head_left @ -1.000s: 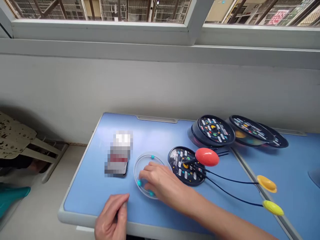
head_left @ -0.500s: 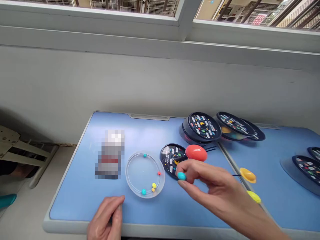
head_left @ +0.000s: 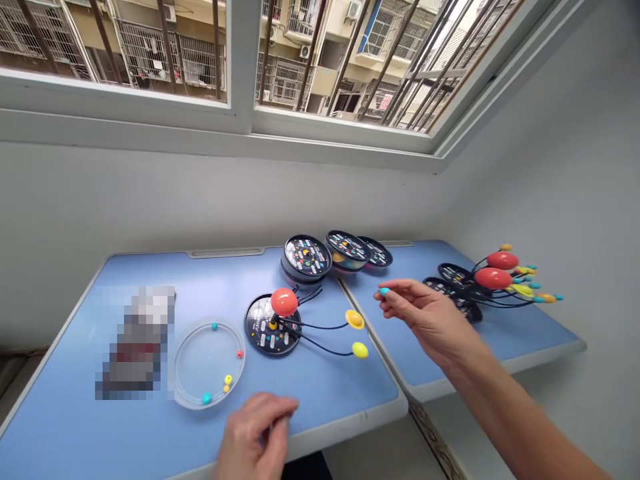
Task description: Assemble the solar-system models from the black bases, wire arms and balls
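- White walls meet at a corner behind two blue desks (head_left: pixel 65 373) set side by side, and a barred window (head_left: pixel 240 67) above them looks out on apartment blocks.
- Right hand (head_left: pixel 430 320): it is raised above the near-left part of the right-hand desk (head_left: pixel 545 340), just past the seam between the desks. Thumb and forefinger pinch a teal bead (head_left: pixel 384 291) firmly, and the other fingers curl loosely below them.
- Left hand (head_left: pixel 257 437): it sits at the near edge of the left desk, with its fingers curled inward. Whether it has hold of anything is hard to tell.
- Clear round tray (head_left: pixel 175 363): it lies near the front of the left desk, just beside a pixelated, unreadable object (head_left: pixel 135 340). Inside are two teal beads (head_left: pixel 207 398), a red bead (head_left: pixel 239 354) and yellow beads (head_left: pixel 228 379).
- Black disc (head_left: pixel 265 340): it lies right of the tray and carries a red ball (head_left: pixel 284 302). Dark wires run toward the desk seam and end in two yellow pieces (head_left: pixel 355 319).
- Round black tins (head_left: pixel 307 258): several sit grouped along the far edge of the left desk, by the seam.
- Far end of the right-hand desk: black discs (head_left: pixel 453 293) lie there under two red balls (head_left: pixel 503 260), with wires fanning out to teal and yellow tips.
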Demonstrator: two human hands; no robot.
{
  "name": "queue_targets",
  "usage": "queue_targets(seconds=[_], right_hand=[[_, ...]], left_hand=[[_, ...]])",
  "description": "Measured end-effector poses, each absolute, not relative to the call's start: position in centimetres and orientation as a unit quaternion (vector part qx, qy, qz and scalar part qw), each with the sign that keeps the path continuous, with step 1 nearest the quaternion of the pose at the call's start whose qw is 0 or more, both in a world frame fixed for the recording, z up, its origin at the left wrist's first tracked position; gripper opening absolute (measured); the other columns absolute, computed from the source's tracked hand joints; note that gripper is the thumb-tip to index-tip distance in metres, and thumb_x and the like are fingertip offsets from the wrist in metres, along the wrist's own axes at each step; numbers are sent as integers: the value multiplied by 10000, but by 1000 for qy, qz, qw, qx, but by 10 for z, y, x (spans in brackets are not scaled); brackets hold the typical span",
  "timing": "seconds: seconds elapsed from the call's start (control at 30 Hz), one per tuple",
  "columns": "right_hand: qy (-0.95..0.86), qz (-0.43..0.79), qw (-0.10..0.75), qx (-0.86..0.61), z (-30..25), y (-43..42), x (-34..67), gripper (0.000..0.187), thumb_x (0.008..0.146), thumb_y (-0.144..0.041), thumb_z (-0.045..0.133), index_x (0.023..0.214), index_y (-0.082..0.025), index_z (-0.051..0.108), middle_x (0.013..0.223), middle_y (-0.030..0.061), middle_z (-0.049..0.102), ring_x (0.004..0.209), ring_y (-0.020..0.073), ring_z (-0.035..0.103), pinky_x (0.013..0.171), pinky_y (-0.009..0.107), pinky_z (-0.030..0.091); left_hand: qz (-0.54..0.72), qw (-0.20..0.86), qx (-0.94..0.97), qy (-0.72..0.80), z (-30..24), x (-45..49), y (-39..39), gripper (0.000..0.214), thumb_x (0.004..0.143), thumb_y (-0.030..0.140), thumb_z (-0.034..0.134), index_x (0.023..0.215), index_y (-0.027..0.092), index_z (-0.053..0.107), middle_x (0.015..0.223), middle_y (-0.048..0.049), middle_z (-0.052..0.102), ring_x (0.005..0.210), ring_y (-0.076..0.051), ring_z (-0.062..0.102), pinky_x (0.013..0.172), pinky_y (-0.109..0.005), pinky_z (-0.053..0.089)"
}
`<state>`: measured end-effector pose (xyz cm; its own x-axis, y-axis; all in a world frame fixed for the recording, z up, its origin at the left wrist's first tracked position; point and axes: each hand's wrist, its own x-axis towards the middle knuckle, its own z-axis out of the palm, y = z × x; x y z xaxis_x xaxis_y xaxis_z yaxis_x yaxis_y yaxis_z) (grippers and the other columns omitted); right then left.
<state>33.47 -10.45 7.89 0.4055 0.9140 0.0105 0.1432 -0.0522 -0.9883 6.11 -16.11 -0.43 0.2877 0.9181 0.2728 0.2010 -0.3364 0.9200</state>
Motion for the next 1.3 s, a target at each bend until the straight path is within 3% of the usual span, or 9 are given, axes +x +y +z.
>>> queue_targets(seconds=[0.2, 0.37, 0.5, 0.7, 0.87, 1.13, 1.3], right_hand=[[-380, 487, 542, -570, 45, -86, 336, 366, 545, -397, 802, 825, -196, 678, 701, 20, 672, 610, 109, 571, 605, 252, 467], [-385, 514, 534, -550, 23, -57, 328, 366, 521, -408, 802, 773, -185, 659, 718, 23, 682, 642, 124, 596, 632, 265, 472], [-391, 539, 523, -532, 14, -47, 320, 348, 551, -426, 781, 761, -197, 623, 796, 31, 707, 712, 147, 626, 695, 295, 483], [-385, 559, 504, -534, 19, -62, 321, 343, 562, -412, 786, 763, -191, 617, 710, 28, 707, 663, 146, 626, 711, 305, 481], [-381, 567, 497, -536, 19, -68, 326, 330, 553, -386, 798, 779, -182, 671, 710, 25, 686, 650, 139, 605, 666, 280, 479], [-372, 596, 472, -533, 14, -62, 330, 327, 542, -421, 793, 768, -209, 688, 630, -14, 602, 573, 110, 541, 557, 242, 443], [-384, 583, 464, -545, 16, -62, 331, 307, 549, -393, 800, 769, -212, 685, 687, -6, 621, 615, 111, 559, 604, 250, 456]], left_hand=[[358, 470, 663, 459, 24, 131, -113, 398, 751, 79, 420, 1037, 186, 674, 1011, -47, 692, 914, -174, 629, 784, -270, 504], [322, 493, 622, 516, 21, 161, -81, 406, 766, 104, 426, 1121, 98, 625, 924, -96, 711, 841, -203, 646, 773, -318, 504], [339, 473, 625, 521, 17, 167, -72, 411, 765, 103, 439, 1136, 104, 614, 853, -84, 717, 833, -204, 642, 759, -313, 500], [334, 449, 642, 523, 10, 174, -65, 414, 774, 132, 456, 1162, 105, 598, 775, -73, 714, 772, -196, 641, 722, -292, 496], [310, 413, 688, 510, 10, 184, -58, 362, 777, 119, 473, 1095, 148, 643, 745, -56, 711, 697, -179, 625, 672, -277, 476], [292, 381, 715, 509, 8, 192, -53, 230, 797, 132, 494, 788, 159, 722, 688, -47, 698, 640, -152, 586, 605, -233, 413], [277, 357, 731, 512, 6, 191, -56, 252, 836, 143, 458, 818, 155, 709, 722, -68, 669, 673, -165, 589, 628, -249, 417]])
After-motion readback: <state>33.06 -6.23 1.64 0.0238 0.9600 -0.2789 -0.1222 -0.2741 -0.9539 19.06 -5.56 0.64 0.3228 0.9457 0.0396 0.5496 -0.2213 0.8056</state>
